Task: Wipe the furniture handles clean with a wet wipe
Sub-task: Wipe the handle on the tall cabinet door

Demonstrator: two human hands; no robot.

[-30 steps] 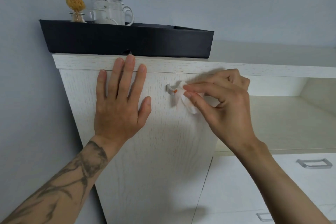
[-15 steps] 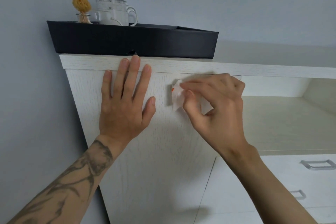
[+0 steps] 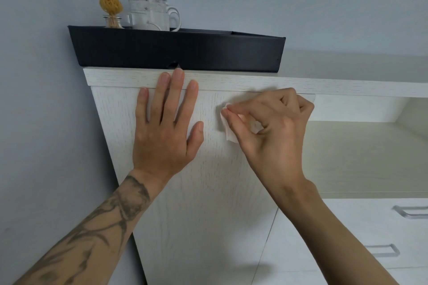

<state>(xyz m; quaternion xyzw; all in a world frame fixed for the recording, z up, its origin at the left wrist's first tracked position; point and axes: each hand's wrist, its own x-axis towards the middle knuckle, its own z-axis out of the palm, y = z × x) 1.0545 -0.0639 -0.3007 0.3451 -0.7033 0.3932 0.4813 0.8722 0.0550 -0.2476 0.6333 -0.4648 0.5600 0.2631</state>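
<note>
My right hand [image 3: 271,132] pinches a white wet wipe [image 3: 228,126] between thumb and fingers and holds it against the upper part of the white cabinet door [image 3: 208,192]. The door's small handle is hidden under the wipe and my fingers. My left hand [image 3: 165,127] lies flat on the door to the left of the wipe, fingers straight, fingertips reaching the cabinet's top edge.
A black tray [image 3: 176,53] sits on the cabinet top with a reed diffuser [image 3: 111,7] and a white mug [image 3: 152,14] in it. An open shelf [image 3: 361,152] lies to the right. Below it are drawers with metal handles [image 3: 412,211] [image 3: 382,253]. A grey wall stands at the left.
My right hand has slid the wipe leftward over the handle, which showed a second ago and is now covered. The left hand stays flat on the door. The view has shifted slightly.
</note>
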